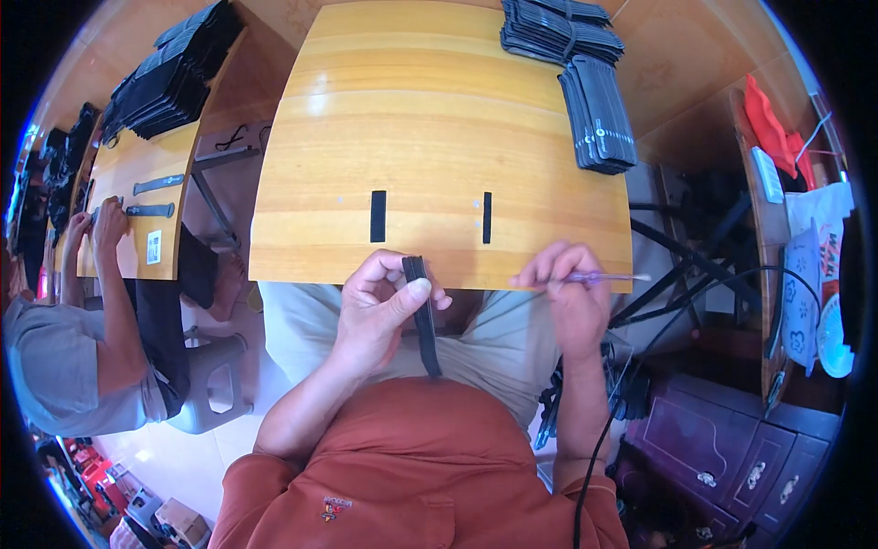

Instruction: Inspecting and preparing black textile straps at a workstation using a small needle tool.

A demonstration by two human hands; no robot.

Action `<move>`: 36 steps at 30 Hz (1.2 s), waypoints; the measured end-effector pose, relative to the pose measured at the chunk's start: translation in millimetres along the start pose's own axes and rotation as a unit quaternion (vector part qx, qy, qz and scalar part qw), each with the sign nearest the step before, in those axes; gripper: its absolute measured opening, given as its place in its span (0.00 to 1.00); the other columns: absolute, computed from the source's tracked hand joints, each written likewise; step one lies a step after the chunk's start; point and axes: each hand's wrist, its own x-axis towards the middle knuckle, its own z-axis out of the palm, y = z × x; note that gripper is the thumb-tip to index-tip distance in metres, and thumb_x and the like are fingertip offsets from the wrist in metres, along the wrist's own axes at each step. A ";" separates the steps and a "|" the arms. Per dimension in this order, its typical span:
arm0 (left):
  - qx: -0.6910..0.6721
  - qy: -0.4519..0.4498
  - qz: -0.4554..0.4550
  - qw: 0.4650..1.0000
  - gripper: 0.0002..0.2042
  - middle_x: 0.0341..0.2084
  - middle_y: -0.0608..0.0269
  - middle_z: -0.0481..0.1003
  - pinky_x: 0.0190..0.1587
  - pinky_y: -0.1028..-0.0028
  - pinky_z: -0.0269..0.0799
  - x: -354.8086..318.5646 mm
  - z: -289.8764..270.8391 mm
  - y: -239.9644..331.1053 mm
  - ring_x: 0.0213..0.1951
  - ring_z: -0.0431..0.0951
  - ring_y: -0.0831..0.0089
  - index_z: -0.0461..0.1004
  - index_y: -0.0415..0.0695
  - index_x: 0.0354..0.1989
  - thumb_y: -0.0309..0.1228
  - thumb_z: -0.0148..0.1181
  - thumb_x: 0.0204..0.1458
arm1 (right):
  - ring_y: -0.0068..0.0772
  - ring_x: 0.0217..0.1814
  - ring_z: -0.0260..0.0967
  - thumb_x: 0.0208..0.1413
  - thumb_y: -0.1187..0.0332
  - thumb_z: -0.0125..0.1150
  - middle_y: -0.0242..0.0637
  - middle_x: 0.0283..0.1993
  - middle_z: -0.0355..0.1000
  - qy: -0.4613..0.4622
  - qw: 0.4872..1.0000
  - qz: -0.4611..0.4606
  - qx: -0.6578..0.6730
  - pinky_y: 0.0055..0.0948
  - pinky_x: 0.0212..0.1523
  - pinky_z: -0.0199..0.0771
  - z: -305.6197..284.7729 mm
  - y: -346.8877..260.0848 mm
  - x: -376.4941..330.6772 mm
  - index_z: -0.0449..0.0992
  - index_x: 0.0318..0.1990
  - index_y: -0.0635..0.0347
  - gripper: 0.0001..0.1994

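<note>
Orange shirt nearest. Left hand pinching black strap just off bench near edge; strap's lower end hangs over lap. Right hand pinching thin tool, tip hard to make out. Bench middle open.

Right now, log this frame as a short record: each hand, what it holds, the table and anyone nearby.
left hand: pinches a black strap at its upper end, the rest hanging toward the lap
right hand: holds a thin purple tool, tip pointing right
wooden table: two black strips lying apart near the front edge; stacks of black pieces at the far right
co-worker: seated at the left, hands on another table
</note>
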 end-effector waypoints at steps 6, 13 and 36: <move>0.289 -0.008 0.140 0.947 0.13 0.33 0.57 0.75 0.39 0.71 0.76 -18.1 -4.2 -2.7 0.36 0.78 0.69 0.72 0.38 0.38 0.23 0.71 0.49 | 0.23 0.24 0.61 0.51 0.74 0.62 0.30 0.24 0.63 -0.148 0.980 0.017 -0.132 0.25 0.31 0.68 55.1 -9.6 -18.7 0.72 0.39 0.62 0.08; 0.535 0.005 0.326 0.779 0.14 0.26 0.56 0.77 0.30 0.72 0.73 -18.5 -4.4 15.5 0.29 0.79 0.65 0.78 0.37 0.33 0.25 0.76 0.39 | 0.34 0.28 0.74 0.50 0.69 0.71 0.43 0.29 0.74 -0.196 0.929 -0.119 -0.290 0.30 0.28 0.72 72.6 -9.6 -11.4 0.78 0.41 0.68 0.14; 0.114 0.063 0.074 0.989 0.23 0.44 0.60 0.76 0.46 0.73 0.76 -52.5 0.0 23.6 0.39 0.77 0.75 0.67 0.36 0.56 0.31 0.66 0.55 | 0.34 0.34 0.79 0.46 0.76 0.74 0.45 0.36 0.79 -0.215 0.929 -0.247 -0.172 0.27 0.32 0.77 87.4 23.9 -12.8 0.78 0.42 0.67 0.15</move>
